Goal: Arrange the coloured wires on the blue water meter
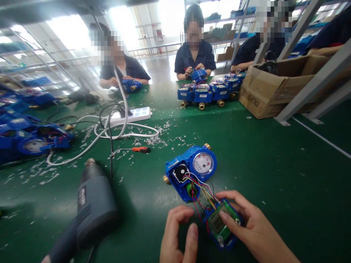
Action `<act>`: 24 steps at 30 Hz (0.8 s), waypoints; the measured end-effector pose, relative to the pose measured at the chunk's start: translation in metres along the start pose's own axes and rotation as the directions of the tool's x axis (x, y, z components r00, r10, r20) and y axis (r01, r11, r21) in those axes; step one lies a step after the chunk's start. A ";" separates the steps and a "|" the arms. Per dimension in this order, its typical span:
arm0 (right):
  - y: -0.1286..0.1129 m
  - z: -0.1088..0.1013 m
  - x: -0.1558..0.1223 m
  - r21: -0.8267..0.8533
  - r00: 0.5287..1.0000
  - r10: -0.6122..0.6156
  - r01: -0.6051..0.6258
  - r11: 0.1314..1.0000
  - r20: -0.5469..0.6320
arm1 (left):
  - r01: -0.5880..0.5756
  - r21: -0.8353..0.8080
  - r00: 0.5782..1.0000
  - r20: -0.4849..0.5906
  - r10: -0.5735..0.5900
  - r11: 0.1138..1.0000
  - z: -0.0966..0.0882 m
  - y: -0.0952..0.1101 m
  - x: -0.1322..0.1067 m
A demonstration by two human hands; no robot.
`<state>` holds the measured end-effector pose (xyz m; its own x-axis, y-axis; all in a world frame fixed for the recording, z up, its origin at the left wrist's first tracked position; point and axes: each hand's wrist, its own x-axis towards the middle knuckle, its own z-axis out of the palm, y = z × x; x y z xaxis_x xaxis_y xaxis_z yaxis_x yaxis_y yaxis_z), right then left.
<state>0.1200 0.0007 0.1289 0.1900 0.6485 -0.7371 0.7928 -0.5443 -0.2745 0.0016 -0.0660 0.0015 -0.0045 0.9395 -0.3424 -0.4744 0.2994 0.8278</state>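
Observation:
My right hand [244,223] grips a blue-framed circuit board with a small LCD display [218,223], thumb across its front and fingers behind. Beside it on the left, my left hand [179,233] is held with fingers curved and apart, nothing between them. Several thin coloured wires [204,190] run from the board up to an opened blue water meter [189,170]. The meter lies on the green table, its round dial [203,163] facing up and brass fittings at its ends. A green round part [191,190] sits in its open housing.
A heat gun [95,208] lies at left, near an orange-handled screwdriver [141,149]. A power strip [134,114] with looped cables and plastic scraps lies behind. More blue meters [203,93] stand before a co-worker [194,54]. A cardboard box [263,93] and metal posts stand at right.

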 end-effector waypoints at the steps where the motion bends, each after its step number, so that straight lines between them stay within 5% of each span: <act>1: 0.000 0.000 0.001 -0.111 0.997 -0.063 0.059 0.992 -0.038 | -0.026 0.045 0.998 0.054 0.024 0.999 -0.005 0.007 0.010; 5: -0.002 0.003 0.005 -0.369 0.936 -0.337 0.279 0.887 -0.104 | -0.132 0.277 0.971 0.228 0.068 0.952 0.000 0.024 0.041; 8: -0.004 0.007 0.006 -0.413 0.889 -0.442 0.359 0.837 -0.124 | -0.103 0.303 0.972 0.231 0.032 0.948 0.012 0.026 0.048; 11: -0.004 0.010 0.006 -0.405 0.899 -0.420 0.340 0.849 -0.125 | 0.043 0.225 0.967 0.235 -0.097 0.974 0.014 0.027 0.047; 16: -0.006 0.010 0.008 -0.310 0.940 -0.335 0.302 0.901 -0.058 | 0.407 -0.097 0.875 0.327 -0.358 0.908 0.004 0.029 0.051; 24: -0.010 0.010 0.009 -0.187 0.976 -0.217 0.219 0.958 0.027 | 0.429 -0.149 0.892 0.229 -0.391 0.891 0.004 0.023 0.059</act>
<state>0.1080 0.0070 0.1189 -0.0026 0.7368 -0.6761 0.9093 -0.2797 -0.3083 -0.0061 -0.0027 0.0025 0.3829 0.7588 -0.5269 -0.5555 0.6449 0.5250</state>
